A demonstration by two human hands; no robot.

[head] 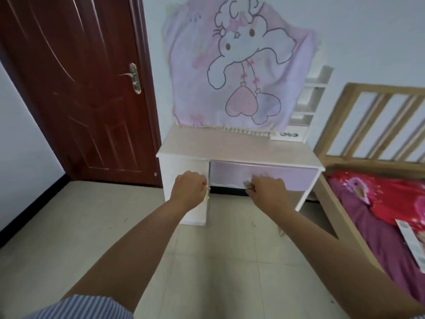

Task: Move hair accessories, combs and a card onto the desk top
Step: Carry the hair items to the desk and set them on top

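Both hands reach toward the lilac drawer front (264, 176) below the surface (239, 148). The left hand (189, 188) has its fingers curled around a thin yellow item (207, 192), probably a light, springy hair tie. The right hand (266, 192) pinches a small metallic piece (249, 185), seemingly a stiff clip, best held by its body. The surface looks bare.

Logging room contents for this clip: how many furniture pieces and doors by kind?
Desk: 1
Bed: 1
Door: 1
Shelf unit: 1
Total: 4
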